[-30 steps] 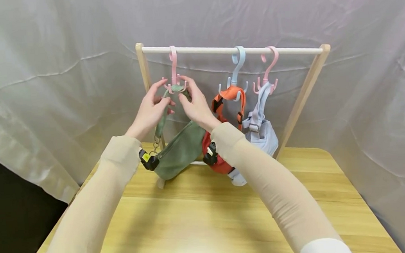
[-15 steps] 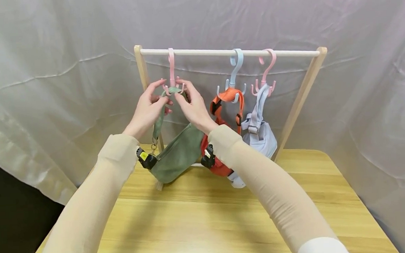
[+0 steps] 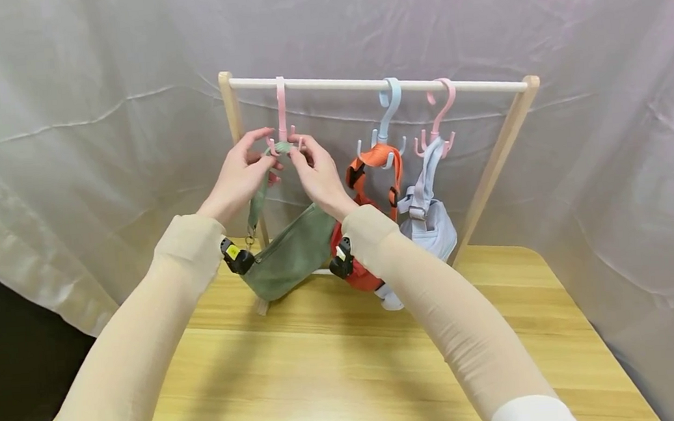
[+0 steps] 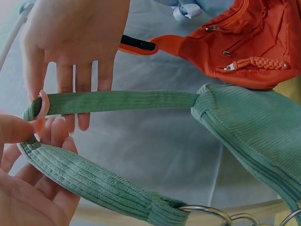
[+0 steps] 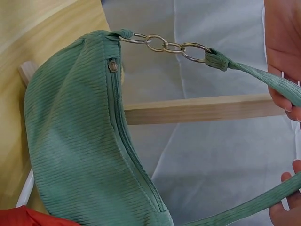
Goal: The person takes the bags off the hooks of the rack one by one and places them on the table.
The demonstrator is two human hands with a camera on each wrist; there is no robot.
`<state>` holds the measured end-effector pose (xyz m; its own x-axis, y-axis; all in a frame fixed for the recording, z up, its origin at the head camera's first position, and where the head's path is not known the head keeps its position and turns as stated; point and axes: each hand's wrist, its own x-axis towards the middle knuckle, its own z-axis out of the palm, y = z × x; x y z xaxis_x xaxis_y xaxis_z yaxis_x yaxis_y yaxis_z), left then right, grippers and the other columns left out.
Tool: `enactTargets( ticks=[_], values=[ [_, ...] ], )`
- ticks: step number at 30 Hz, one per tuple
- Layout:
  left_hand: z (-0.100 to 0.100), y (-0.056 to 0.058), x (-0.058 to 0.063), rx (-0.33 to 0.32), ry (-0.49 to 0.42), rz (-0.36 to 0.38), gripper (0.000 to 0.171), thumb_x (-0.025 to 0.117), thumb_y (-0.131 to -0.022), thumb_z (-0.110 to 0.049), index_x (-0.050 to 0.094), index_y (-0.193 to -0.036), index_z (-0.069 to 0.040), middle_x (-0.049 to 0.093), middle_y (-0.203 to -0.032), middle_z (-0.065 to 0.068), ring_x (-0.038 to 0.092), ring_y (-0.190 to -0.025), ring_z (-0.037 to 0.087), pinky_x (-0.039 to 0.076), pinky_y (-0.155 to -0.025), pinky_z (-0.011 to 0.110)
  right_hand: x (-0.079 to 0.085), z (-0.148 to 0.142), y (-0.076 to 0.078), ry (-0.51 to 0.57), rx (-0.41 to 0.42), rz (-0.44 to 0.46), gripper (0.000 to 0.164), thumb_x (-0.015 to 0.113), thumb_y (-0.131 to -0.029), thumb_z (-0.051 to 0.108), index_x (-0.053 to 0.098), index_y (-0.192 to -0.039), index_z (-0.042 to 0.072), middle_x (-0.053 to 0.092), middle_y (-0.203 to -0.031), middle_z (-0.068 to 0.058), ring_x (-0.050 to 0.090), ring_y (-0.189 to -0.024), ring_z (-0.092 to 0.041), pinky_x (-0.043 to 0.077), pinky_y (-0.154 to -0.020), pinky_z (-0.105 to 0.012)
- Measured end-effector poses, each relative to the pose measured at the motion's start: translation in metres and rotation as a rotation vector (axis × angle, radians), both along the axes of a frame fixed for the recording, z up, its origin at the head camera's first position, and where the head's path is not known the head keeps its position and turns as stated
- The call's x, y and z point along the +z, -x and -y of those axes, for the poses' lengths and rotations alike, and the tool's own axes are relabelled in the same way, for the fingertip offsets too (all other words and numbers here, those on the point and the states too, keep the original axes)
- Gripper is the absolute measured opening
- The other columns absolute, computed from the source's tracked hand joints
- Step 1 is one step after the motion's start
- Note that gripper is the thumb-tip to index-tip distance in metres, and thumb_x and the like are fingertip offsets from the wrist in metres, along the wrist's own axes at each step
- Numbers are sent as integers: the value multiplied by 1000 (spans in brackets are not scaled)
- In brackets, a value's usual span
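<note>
A green corduroy shoulder bag [image 3: 295, 252] hangs by its strap [image 3: 258, 206] from a pink multi-prong hook [image 3: 282, 110] at the rail's left. My left hand [image 3: 241, 179] holds the strap just left of the prongs, thumb in front and fingers behind. On the other side, my right hand [image 3: 320, 180] pinches it close to the hook, index finger by a prong. In the left wrist view the strap loops over a prong [image 4: 43, 104], with the right hand's longer fingers behind it. Metal rings [image 5: 164, 45] join one strap end to the zipped bag body.
A wooden rack with a white rail [image 3: 334, 85] stands on the wooden table [image 3: 324, 368]. Right of my hands, an orange-red waist bag [image 3: 377, 155] hangs on a blue hook [image 3: 390, 105]. A pale blue bag [image 3: 434, 226] hangs from another pink hook [image 3: 444, 105]. Grey curtains surround the table.
The whole scene shifts slightly left in the head view. Both hands stay at the strap by the left pink hook, which has turned a little. The other bags hang as before.
</note>
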<state>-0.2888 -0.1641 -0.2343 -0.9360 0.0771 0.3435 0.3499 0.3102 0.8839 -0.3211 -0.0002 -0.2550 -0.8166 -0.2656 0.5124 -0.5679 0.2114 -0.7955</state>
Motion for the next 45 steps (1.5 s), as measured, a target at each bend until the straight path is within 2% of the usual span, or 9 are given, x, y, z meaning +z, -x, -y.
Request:
enactTargets(
  ticks=[6,14,19,23,31,37,40,45],
  values=[
    [6,-3,11,10,83,11,53,51,-101,-11,40,-153,-22,69,-93,3,69,-77,12,55,-79,27,2,3,0,23,-5,23,32,46,-106,16,59,-134,8,67,-125,-21,63,-119,-28,46,-106,-34],
    [16,-6,26,27,171,37,56,51,-101,-11,37,-154,-22,66,-88,-4,66,-79,12,47,-83,30,5,6,-2,39,0,66,30,48,-104,13,62,-129,7,70,-112,-20,66,-112,-32,48,-100,-31],
    [17,-5,36,54,195,28,55,53,-98,-12,42,-151,-22,61,-80,-8,60,-75,12,44,-76,29,6,7,-1,58,17,59,27,48,-103,10,62,-125,3,69,-107,-24,65,-109,-38,50,-92,-26],
    [16,-3,42,78,195,18,52,49,-98,-11,46,-148,-21,59,-81,-6,58,-72,12,44,-71,27,6,7,0,61,20,40,25,48,-101,8,62,-122,2,68,-102,-25,65,-101,-37,47,-83,-21],
    [6,-1,45,112,153,-33,47,46,-95,-8,51,-142,-11,60,-90,-2,61,-73,10,51,-70,22,5,6,-1,49,17,24,25,49,-100,6,64,-120,2,66,-95,-18,63,-88,-21,45,-77,-19],
    [-3,-1,47,121,113,-100,44,47,-95,-6,54,-138,-12,62,-98,0,62,-78,10,53,-71,21,8,6,0,53,13,4,26,50,-99,5,64,-120,3,67,-98,-24,62,-84,-20,44,-73,-19],
    [-5,-1,46,111,125,-129,43,47,-95,-6,56,-136,-12,64,-99,3,61,-74,11,49,-68,21,9,5,0,76,11,6,26,51,-98,3,63,-121,1,69,-99,-24,63,-83,-20,46,-73,-19],
    [-5,-2,43,64,149,-135,41,46,-96,-6,56,-136,-14,64,-94,4,55,-69,12,43,-65,23,8,5,1,129,6,33,26,53,-98,1,62,-122,0,69,-105,-27,64,-80,-17,50,-75,-20]
  ],
)
